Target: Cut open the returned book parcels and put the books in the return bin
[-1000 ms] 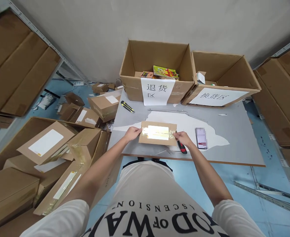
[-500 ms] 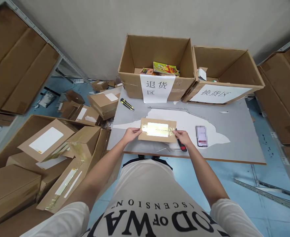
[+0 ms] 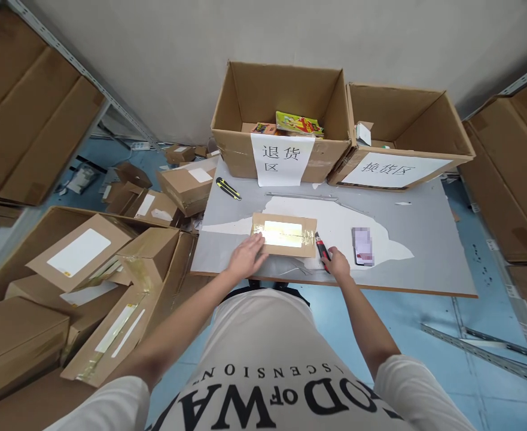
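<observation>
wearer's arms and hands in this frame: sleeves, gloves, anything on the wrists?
Both arms are bare from the short white sleeves down. The left hand and right hand wear no gloves, and no watch, ring or wristband shows. The sleeves belong to a white T-shirt with large black block lettering across the chest, seen upside down from the head camera.

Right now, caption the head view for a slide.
Left hand steadies a taped parcel while the right hand grips a red cutter.

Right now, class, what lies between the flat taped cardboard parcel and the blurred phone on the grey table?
In the head view, the red-and-black utility knife, under the right hand.
</observation>
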